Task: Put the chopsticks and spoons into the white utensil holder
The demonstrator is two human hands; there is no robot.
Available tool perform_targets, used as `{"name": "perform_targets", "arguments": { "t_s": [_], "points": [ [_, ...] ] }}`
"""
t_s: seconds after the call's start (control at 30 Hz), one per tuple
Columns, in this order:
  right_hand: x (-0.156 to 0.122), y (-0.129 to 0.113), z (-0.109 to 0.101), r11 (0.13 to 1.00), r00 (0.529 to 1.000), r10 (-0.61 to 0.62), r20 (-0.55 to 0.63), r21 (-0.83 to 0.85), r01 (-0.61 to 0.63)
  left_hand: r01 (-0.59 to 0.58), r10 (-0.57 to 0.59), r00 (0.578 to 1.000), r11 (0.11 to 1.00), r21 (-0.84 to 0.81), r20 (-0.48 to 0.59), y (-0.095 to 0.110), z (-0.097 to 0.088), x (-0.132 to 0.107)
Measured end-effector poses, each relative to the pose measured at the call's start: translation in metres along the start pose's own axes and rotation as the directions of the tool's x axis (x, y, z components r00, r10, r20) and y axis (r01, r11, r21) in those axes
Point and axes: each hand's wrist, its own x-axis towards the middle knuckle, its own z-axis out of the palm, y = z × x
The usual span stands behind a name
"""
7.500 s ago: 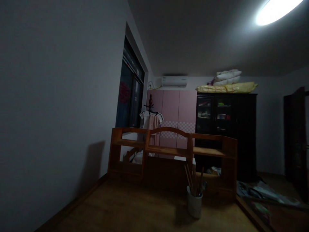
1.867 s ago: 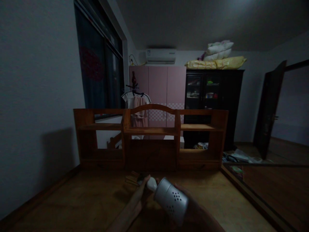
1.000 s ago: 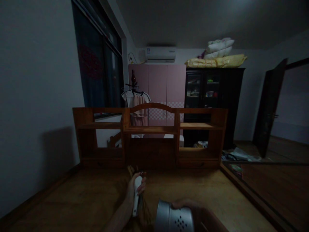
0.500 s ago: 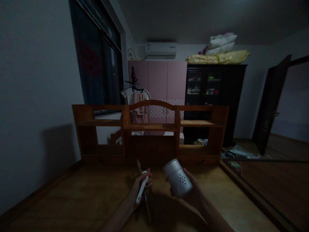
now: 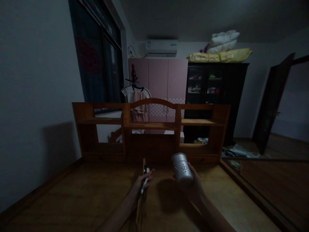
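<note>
Two hands over the desk (image 5: pixel 72 199): left hand (image 5: pixel 142 182) clenches bundled chopsticks (image 5: pixel 141 206); right hand (image 5: pixel 193 183), at 3 o'clock, grips perforated metal holder (image 5: pixel 182 167), mouth tilted up, seemingly for loading.

The room is dim, so detail is poor. The left hand (image 5: pixel 142 182) wraps a bundle of sticks (image 5: pixel 140 206); its grip hides their middle, and whether the pale piece by its fingertips is a spoon is unclear. The right hand (image 5: pixel 193 185) covers the far side of the can (image 5: pixel 182 167). Both forearms run off the bottom edge.
</note>
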Motion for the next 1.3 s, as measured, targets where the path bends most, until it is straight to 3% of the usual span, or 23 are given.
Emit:
{"name": "perform_targets", "arguments": {
  "t_s": [0.47,0.8,1.0,1.2,1.3],
  "points": [
    [0.0,0.001,0.002,0.999,0.999,-0.045,-0.022,0.013,0.045,0.105,-0.109,0.99,0.993,0.052,0.09,0.004,0.008,-0.005],
    [-0.001,0.0,0.002,0.999,0.999,-0.046,0.008,-0.005,0.046,0.079,-0.077,0.98,0.997,-0.004,0.186,-0.005,-0.007,0.007],
    [-0.004,0.001,0.005,1.0,1.0,-0.01,0.027,0.001,0.01,0.062,-0.024,0.964,0.989,-0.138,0.265,-0.003,-0.012,0.007],
    [0.0,0.007,-0.001,1.0,0.999,0.005,-0.043,0.007,-0.005,0.27,-0.201,0.865,0.958,-0.09,0.46,-0.006,-0.019,0.015],
    [0.002,0.012,-0.005,0.997,0.997,0.03,-0.066,-0.065,-0.034,0.31,-0.299,0.866,0.95,0.04,0.4,-0.008,-0.015,0.015]
  ]
}}
